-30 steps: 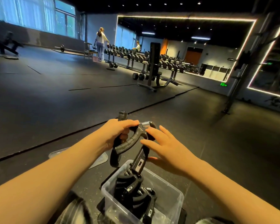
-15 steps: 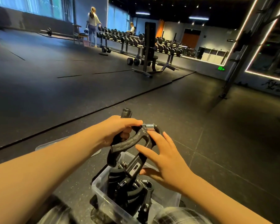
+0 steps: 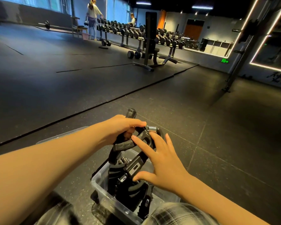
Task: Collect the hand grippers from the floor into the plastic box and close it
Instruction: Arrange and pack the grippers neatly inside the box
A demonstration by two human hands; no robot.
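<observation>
— So, what does the left hand (image 3: 120, 129) have?
— Its fingers are curled tight round a black hand gripper (image 3: 130, 143), clamped on the ribbed handle. A black handle end pokes out above the knuckles toward twelve o'clock; whether it belongs to the same gripper I cannot tell.
— And the right hand (image 3: 162, 163)?
— Spread, with the fingers straight. The fingertips (image 3: 135, 138) touch the ribbed handle from three o'clock and the thumb lies against the lower handle. It grasps nothing.
— Where is that gripper?
— Above the plastic box (image 3: 101, 181), with its lower handle reaching down toward the stacked grippers (image 3: 128, 190) inside. The spring (image 3: 152, 128) sits on top, between the two hands.
— The box itself?
— Clear and uncovered, on the dark floor (image 3: 217, 143) at six o'clock from the hands, beside a plaid knee (image 3: 177, 213).
— Its cover?
— A clear lid (image 3: 62, 135) lies on the floor at ten o'clock from the box, partly hidden behind the left forearm.
— Further out?
— Far toward twelve o'clock there is a dumbbell rack (image 3: 161, 36) with a bench (image 3: 150, 46) before it. At eleven o'clock another person (image 3: 92, 18) stands by the rack.
</observation>
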